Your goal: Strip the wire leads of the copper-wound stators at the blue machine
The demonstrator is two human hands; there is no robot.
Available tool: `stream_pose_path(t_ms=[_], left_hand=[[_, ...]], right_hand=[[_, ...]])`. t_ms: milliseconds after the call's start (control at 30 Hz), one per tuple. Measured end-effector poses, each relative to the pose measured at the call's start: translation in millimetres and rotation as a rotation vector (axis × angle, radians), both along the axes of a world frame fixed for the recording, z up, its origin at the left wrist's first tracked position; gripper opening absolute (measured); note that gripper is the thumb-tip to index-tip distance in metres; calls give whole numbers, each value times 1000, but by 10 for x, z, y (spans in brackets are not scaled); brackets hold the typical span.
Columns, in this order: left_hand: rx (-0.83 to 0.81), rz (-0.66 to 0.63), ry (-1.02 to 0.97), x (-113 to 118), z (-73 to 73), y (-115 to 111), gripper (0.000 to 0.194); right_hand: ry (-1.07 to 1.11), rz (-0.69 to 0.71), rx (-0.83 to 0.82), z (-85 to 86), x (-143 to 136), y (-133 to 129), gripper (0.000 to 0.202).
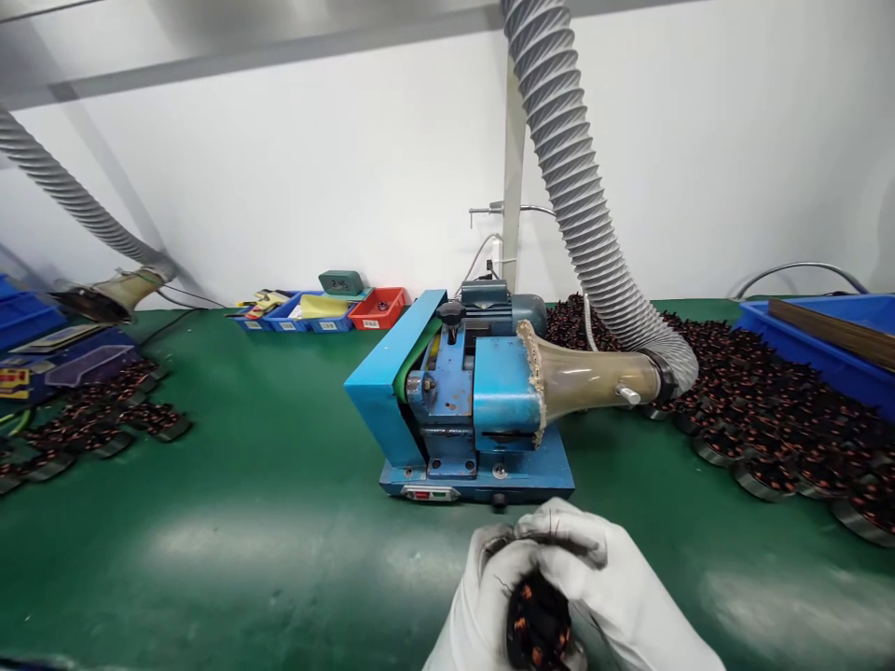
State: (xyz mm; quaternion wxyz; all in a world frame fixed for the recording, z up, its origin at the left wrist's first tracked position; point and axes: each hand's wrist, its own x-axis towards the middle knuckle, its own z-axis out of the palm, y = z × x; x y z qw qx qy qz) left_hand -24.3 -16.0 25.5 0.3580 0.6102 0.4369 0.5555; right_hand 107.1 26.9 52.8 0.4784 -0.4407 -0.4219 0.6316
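My left hand (476, 596), in a white glove with dark smudges on the fingers, is closed around a motor stator (537, 620) with black insulation and copper windings. Curled over the stator's far side, my right hand (607, 564), gloved in white too, is closed against it and meets the left fingertips. Thin dark wires stick out near the fingers. Just beyond both hands stands a blue belt-driven machine (447, 410) with a motor on its back. A translucent funnel (594, 380) is attached to its right side.
A grey ribbed hose (577, 177) runs up from the funnel. Many stators (776, 419) lie piled on the right beside a blue bin (832, 312); more stators (104, 419) lie left. Small blue and red trays (381, 309) line the wall. The bench top (266, 531) is green.
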Motion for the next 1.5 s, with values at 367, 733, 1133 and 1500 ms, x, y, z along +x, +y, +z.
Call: stream_pose_path(t_ms=[367,733,1133,1500], left_hand=[[-340,196,-183,117,-92,173,57],[-412,152,-380,171,-178,780,33],[-405,111,-210,106,-160,625,29],[-411,127,-316,135,-228,636,32]], right_hand=[[-47,-478,108,-360,-57,15,34],[-342,-352,113,-377,-437,363,39],[-328,-422,71,-433,-411,224,40],[-275,-414,10,-366,-441,226,44]])
